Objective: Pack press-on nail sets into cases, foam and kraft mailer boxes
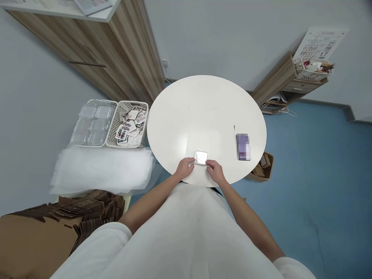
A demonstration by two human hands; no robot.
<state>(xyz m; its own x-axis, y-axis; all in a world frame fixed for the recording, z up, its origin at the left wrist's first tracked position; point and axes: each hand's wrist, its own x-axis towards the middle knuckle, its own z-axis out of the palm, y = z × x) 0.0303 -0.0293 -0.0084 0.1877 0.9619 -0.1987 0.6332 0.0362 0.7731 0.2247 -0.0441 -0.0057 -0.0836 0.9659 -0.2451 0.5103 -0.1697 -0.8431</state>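
Note:
A small clear plastic case (pixel 200 157) lies near the front edge of the round white table (pixel 203 104). My left hand (pixel 185 167) touches its left side with the fingertips, and my right hand (pixel 215 171) is at its right side, thumb and forefinger near the corner. Between my two hands the case looks flat on the table. Its contents are washed out by glare. Off to the right on the same table is a purple item (pixel 243 147), partly blurred.
Left of the table stand a white basket of printed cards (pixel 109 140) and a basket of clear boxes (pixel 93 124). Translucent sheets (pixel 101 168) lie in front, above stacked brown cardboard (pixel 37 240). A cardboard box (pixel 269 170) sits on the floor at right.

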